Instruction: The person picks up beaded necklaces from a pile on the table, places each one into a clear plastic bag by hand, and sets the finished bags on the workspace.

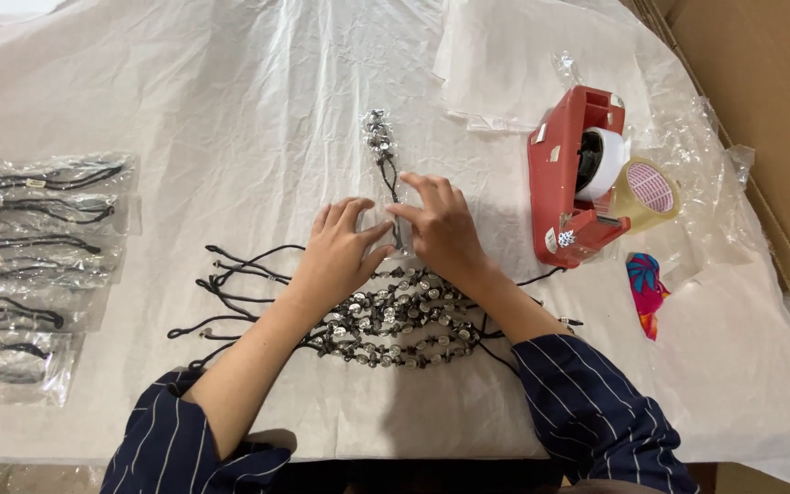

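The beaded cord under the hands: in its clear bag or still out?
In. The beaded cord lies inside a clear bag, whose lower end the left hand and right hand press flat.

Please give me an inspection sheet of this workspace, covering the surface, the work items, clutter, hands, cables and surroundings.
Surface: table covered with crumpled white paper.
Job's things: clear narrow bag holding a beaded black-cord piece, lying under both hands; loose pile of beaded cords below the wrists.
Clutter: row of bagged cords at the left edge; red tape dispenser with a tan tape roll to the right; colourful scrap; loose clear plastic; folded white sheets.
Hands: left hand and right hand pressed flat on the bag's lower end, fingertips meeting.
Cables: nothing seen.
Surroundings: brown cardboard on the right.
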